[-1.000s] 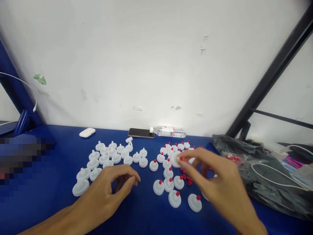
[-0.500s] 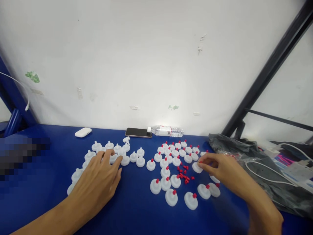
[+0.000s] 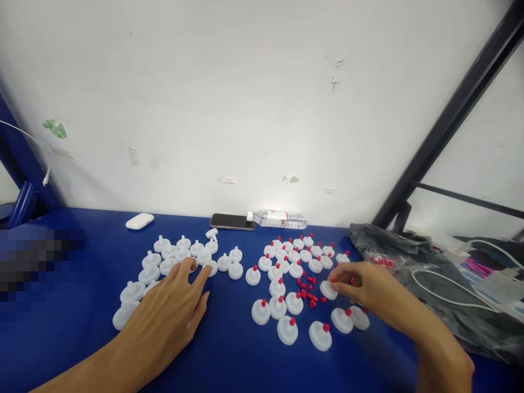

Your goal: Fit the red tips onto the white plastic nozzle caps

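My right hand (image 3: 360, 281) pinches the red tip of a white disc-shaped cap (image 3: 328, 290) at the right of the group of red-tipped caps. Beside that cap lie several small loose red pieces (image 3: 310, 295). My left hand (image 3: 176, 297), fingers apart, rests over the left group of white caps without red tips, its fingertips at a cap (image 3: 210, 267). Part of that group is hidden under the hand. Red-tipped white caps such as one near the front (image 3: 287, 331) stand on the blue table.
Along the wall lie a white case (image 3: 140, 221), a phone (image 3: 232, 221) and a clear bottle (image 3: 277, 219). A grey plastic bag (image 3: 434, 284) with a white cable and a clear bag of red pieces (image 3: 382, 261) covers the table's right side.
My right hand has moved slightly down toward me with the cap. My left hand has shifted a little toward me and right, uncovering more white caps.
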The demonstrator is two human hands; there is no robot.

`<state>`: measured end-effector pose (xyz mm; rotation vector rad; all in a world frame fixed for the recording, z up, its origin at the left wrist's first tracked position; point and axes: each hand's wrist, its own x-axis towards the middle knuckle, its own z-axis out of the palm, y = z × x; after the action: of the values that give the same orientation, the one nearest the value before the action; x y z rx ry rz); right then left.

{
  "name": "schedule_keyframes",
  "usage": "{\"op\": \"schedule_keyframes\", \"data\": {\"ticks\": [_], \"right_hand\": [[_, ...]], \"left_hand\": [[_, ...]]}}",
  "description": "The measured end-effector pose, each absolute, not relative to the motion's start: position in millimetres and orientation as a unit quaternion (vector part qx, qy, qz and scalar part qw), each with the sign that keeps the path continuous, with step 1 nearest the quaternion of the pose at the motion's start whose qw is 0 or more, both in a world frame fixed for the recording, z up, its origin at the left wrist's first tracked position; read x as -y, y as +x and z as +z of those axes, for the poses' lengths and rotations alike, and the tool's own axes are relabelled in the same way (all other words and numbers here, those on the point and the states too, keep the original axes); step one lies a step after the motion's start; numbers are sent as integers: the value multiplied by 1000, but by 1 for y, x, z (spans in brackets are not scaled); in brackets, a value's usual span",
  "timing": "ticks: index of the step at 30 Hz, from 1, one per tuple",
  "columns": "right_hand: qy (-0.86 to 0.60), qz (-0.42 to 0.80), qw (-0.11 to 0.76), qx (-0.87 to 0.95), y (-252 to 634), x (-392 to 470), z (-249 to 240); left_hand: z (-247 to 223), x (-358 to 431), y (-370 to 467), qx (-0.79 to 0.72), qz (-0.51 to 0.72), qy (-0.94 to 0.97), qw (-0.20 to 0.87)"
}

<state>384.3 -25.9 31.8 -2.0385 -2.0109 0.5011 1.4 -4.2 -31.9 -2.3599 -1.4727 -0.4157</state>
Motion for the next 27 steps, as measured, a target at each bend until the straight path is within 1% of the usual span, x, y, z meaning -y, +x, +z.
{"op": "schedule_keyframes", "data": {"ticks": [4,7,10,12,15,17,21,27], "right_hand": [[-699,165,129,684,381,28,35],[-717,113,149,672,387,27,33],[-728,58,157,664,400,23,25],[-721,58,151,673,408,20,18],[-712,93,128,684,413,17,12],[-711,110,114,685,412,16,12],[-722,143,96,670,405,17,14],[-738,165,85,649,398,16,13]], "left_hand": [[-33,3,-1,491,-179,-827,207],[-35,-1,-3,459,-209,-831,234],[-38,-5,-4,425,-218,-845,239],[-37,-6,-4,400,-217,-857,241],[-33,-4,-3,370,-221,-871,236],[-32,-1,-3,361,-233,-878,211],[-38,7,-2,363,-247,-892,107],[-45,11,1,400,-202,-892,-60]]}}
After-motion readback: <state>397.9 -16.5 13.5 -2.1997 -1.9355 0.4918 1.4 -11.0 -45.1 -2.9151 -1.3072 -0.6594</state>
